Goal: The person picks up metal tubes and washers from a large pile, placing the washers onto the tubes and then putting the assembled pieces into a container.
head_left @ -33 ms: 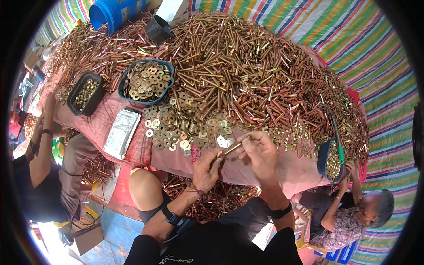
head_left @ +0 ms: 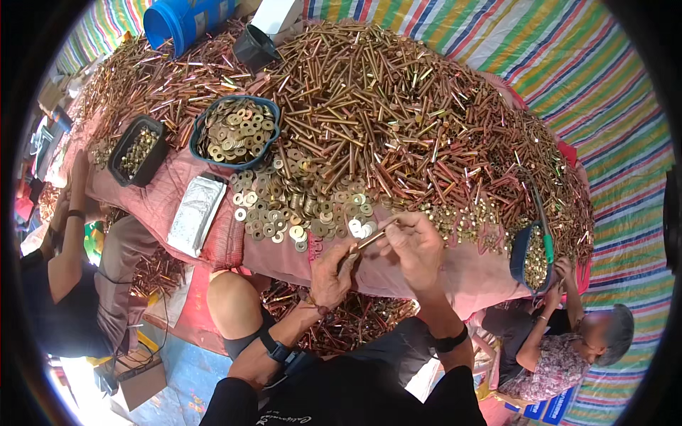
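A brass-coloured bolt (head_left: 372,238) is held at a slant between my two hands, above the near edge of the pink cloth. My left hand (head_left: 331,277) pinches its lower end. The fingers of my right hand (head_left: 413,246) close on the upper end; whether a nut or washer sits there I cannot make out. Just beyond my hands lie loose flat washers (head_left: 273,206) in a spread pile. To the right of them, small nuts (head_left: 465,221) are scattered along the front of a large heap of bolts (head_left: 369,106).
A blue basin of washers (head_left: 275,145), a dark tray of nuts (head_left: 116,174) and a silver packet (head_left: 195,213) are at left. A blue container of nuts (head_left: 522,259) is at right. Co-workers sit on both sides. Behind the heap stands a blue bucket (head_left: 165,27).
My right hand has shifted very slightly left and down along with the bolt's upper end. My left hand has hardly moved.
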`<action>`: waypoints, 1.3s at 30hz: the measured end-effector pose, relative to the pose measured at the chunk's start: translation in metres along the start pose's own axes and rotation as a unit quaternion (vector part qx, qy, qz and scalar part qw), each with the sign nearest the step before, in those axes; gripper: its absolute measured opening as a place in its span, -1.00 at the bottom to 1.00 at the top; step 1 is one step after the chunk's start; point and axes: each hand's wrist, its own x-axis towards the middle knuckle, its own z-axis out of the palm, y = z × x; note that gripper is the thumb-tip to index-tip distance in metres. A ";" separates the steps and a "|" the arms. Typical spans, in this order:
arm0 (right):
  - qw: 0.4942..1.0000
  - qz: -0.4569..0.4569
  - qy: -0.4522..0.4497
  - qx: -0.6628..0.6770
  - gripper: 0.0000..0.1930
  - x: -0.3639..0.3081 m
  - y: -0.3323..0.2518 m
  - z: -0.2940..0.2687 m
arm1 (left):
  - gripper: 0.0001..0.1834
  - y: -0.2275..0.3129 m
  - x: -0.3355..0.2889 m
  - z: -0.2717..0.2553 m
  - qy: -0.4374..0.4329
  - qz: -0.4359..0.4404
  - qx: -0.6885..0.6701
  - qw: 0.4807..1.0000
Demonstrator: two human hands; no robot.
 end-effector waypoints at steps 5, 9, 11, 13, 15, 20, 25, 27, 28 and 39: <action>1.000 -0.027 -0.006 -0.013 -0.77 -0.004 0.001 0.010 | -0.75 0.000 0.001 -0.003 -0.004 0.014 0.015 1.000; 0.994 -0.077 -0.007 -0.083 -0.78 -0.005 0.015 0.005 | -0.73 -0.001 0.000 0.000 0.008 0.035 0.016 0.999; 0.984 -0.104 -0.012 -0.146 -0.79 -0.003 0.004 0.012 | -0.71 -0.001 0.000 -0.002 0.007 0.040 0.019 0.999; 0.902 -0.267 -0.049 -0.334 -0.79 -0.005 -0.012 0.018 | -0.68 -0.001 0.000 -0.004 0.004 0.047 0.020 0.999; 0.900 -0.270 -0.076 -0.332 -0.79 -0.004 0.006 0.018 | -0.65 0.000 0.001 -0.004 -0.006 0.081 0.051 0.995; 0.952 -0.116 -0.132 -0.252 -0.82 -0.015 0.026 0.017 | -0.61 -0.005 -0.004 -0.006 0.016 0.099 0.056 0.993; 0.935 -0.078 0.064 -0.340 -0.85 -0.011 0.055 -0.027 | -0.62 0.001 -0.005 -0.005 0.008 0.054 0.038 0.998; 0.903 -0.096 0.109 -0.404 -0.85 0.001 0.061 -0.048 | -0.66 -0.003 -0.005 -0.003 0.015 0.048 0.023 0.998; 0.880 -0.116 0.130 -0.442 -0.82 0.007 0.064 -0.054 | -0.66 -0.004 -0.005 -0.003 0.013 0.049 0.022 0.998; 0.802 -0.075 0.081 -0.588 -0.76 0.040 0.065 -0.047 | -0.78 -0.016 -0.009 -0.003 -0.009 0.016 0.010 1.000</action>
